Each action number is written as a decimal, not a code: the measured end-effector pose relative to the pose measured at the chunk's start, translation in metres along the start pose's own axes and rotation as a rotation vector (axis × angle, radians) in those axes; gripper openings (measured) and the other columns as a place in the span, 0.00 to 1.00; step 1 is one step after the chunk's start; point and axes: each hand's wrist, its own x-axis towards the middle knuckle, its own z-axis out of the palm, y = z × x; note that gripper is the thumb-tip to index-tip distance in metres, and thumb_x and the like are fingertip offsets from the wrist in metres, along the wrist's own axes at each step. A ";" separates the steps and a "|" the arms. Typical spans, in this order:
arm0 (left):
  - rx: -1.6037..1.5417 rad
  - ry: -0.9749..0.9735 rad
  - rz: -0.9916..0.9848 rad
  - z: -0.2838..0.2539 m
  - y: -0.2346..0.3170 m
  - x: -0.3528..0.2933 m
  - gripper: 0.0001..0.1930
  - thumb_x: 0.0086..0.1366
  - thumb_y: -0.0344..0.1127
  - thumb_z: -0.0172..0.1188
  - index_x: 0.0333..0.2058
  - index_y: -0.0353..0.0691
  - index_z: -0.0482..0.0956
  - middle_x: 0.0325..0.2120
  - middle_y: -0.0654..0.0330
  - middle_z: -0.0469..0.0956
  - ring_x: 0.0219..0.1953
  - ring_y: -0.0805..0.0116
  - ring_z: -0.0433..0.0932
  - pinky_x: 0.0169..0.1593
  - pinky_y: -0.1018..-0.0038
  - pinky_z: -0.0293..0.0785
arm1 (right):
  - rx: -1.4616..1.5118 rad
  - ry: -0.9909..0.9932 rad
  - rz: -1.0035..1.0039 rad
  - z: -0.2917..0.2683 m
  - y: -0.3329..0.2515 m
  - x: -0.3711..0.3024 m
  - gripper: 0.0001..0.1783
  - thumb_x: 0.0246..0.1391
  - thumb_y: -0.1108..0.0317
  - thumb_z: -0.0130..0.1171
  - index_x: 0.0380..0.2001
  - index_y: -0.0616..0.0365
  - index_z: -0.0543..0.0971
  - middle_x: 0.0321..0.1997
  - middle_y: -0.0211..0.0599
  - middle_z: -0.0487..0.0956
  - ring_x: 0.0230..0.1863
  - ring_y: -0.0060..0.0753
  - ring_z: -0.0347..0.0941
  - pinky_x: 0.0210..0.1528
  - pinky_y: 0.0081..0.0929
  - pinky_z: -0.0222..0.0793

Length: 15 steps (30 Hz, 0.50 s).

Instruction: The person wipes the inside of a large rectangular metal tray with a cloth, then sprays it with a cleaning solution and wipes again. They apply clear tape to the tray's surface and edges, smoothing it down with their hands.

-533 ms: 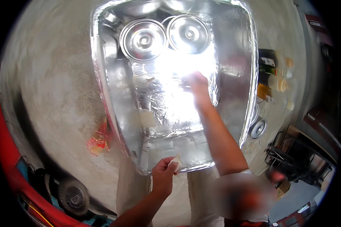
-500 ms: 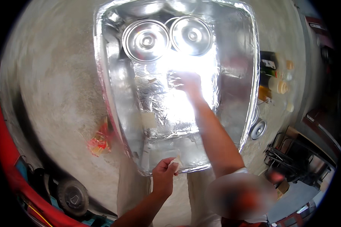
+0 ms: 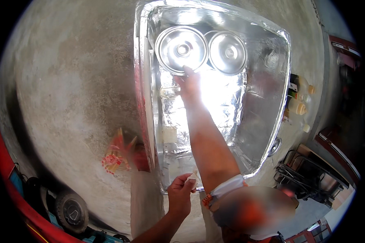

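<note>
My left hand is at the near edge of a large foil-lined box, pinching a small whitish scrap that could be tape or paper. Deep inside the box, my right hand reaches to the near rim of the left round metal lid. A finger lies over that rim; the other fingers are partly washed out by glare, and the hand appears to grip nothing. Beside it sits a second shiny lid. A tan square patch lies on the foil near my right forearm.
A red-and-clear bag with pale sticks is on the concrete left of the box. To the right stand bottles, a small metal disc and black metal gear. A wheel shows lower left.
My right hand has moved from over the foil floor to the left lid's rim. The view has shifted, so the box appears farther right. My left hand still pinches the scrap.
</note>
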 end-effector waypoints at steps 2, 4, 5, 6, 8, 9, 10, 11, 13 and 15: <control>-0.028 -0.007 0.007 -0.001 -0.001 0.001 0.08 0.57 0.26 0.55 0.37 0.33 0.73 0.25 0.63 0.74 0.24 0.79 0.68 0.30 0.82 0.65 | -0.047 0.029 -0.025 0.000 -0.006 -0.004 0.19 0.51 0.73 0.49 0.48 0.57 0.63 0.44 0.36 0.68 0.41 0.31 0.68 0.40 0.27 0.69; -0.010 -0.010 0.030 -0.002 -0.001 0.001 0.08 0.57 0.26 0.55 0.37 0.33 0.73 0.25 0.63 0.74 0.24 0.79 0.68 0.30 0.82 0.65 | -0.062 -0.025 -0.079 -0.008 -0.004 -0.008 0.20 0.51 0.73 0.50 0.48 0.58 0.63 0.44 0.37 0.68 0.41 0.30 0.68 0.40 0.26 0.69; 0.021 -0.009 0.049 -0.001 0.002 0.001 0.08 0.57 0.26 0.54 0.37 0.33 0.73 0.25 0.63 0.74 0.24 0.79 0.68 0.30 0.82 0.65 | -0.072 -0.051 -0.105 -0.014 -0.004 -0.011 0.20 0.50 0.74 0.50 0.48 0.58 0.63 0.44 0.38 0.68 0.41 0.30 0.68 0.40 0.26 0.70; 0.052 -0.011 0.068 -0.001 0.004 0.001 0.09 0.57 0.26 0.54 0.37 0.33 0.72 0.25 0.63 0.73 0.24 0.79 0.68 0.30 0.82 0.66 | -0.098 -0.038 -0.110 -0.023 -0.004 -0.017 0.17 0.50 0.73 0.52 0.45 0.60 0.65 0.41 0.38 0.69 0.39 0.30 0.69 0.38 0.25 0.70; 0.026 0.011 0.104 -0.003 0.002 0.006 0.09 0.58 0.26 0.54 0.38 0.33 0.72 0.25 0.63 0.73 0.24 0.79 0.68 0.30 0.82 0.66 | -0.153 -0.024 -0.104 -0.040 -0.003 -0.039 0.12 0.49 0.71 0.54 0.37 0.64 0.70 0.36 0.38 0.71 0.37 0.29 0.70 0.35 0.24 0.72; 0.014 0.023 0.120 -0.004 0.001 0.008 0.09 0.58 0.26 0.54 0.38 0.33 0.72 0.25 0.63 0.73 0.24 0.79 0.68 0.30 0.81 0.66 | -0.191 -0.044 -0.107 -0.052 -0.003 -0.050 0.13 0.49 0.73 0.53 0.40 0.63 0.69 0.37 0.37 0.71 0.38 0.27 0.70 0.35 0.23 0.72; 0.008 0.052 0.107 -0.003 0.003 0.007 0.09 0.56 0.26 0.55 0.37 0.33 0.73 0.27 0.63 0.73 0.27 0.77 0.70 0.32 0.80 0.68 | -0.232 -0.062 -0.111 -0.067 -0.006 -0.063 0.15 0.50 0.74 0.52 0.43 0.62 0.68 0.39 0.36 0.72 0.38 0.26 0.70 0.34 0.22 0.72; 0.143 0.070 0.227 -0.004 0.004 0.009 0.09 0.56 0.26 0.55 0.37 0.33 0.73 0.27 0.63 0.73 0.28 0.76 0.71 0.33 0.79 0.68 | -0.271 -0.080 -0.109 -0.082 -0.009 -0.079 0.17 0.50 0.76 0.51 0.45 0.60 0.67 0.40 0.36 0.72 0.39 0.25 0.70 0.33 0.20 0.72; 0.419 0.101 0.464 -0.004 0.009 0.017 0.09 0.54 0.25 0.56 0.35 0.33 0.74 0.29 0.62 0.74 0.30 0.74 0.72 0.35 0.78 0.69 | -0.321 -0.007 -0.093 -0.107 -0.019 -0.114 0.17 0.50 0.77 0.51 0.46 0.60 0.68 0.40 0.34 0.72 0.38 0.23 0.70 0.30 0.18 0.72; 0.679 0.133 0.925 0.015 0.038 0.019 0.09 0.51 0.24 0.56 0.34 0.35 0.75 0.30 0.58 0.74 0.33 0.68 0.73 0.37 0.76 0.69 | -0.350 -0.036 -0.153 -0.144 -0.025 -0.144 0.15 0.50 0.76 0.53 0.43 0.59 0.71 0.36 0.33 0.75 0.32 0.21 0.71 0.26 0.18 0.72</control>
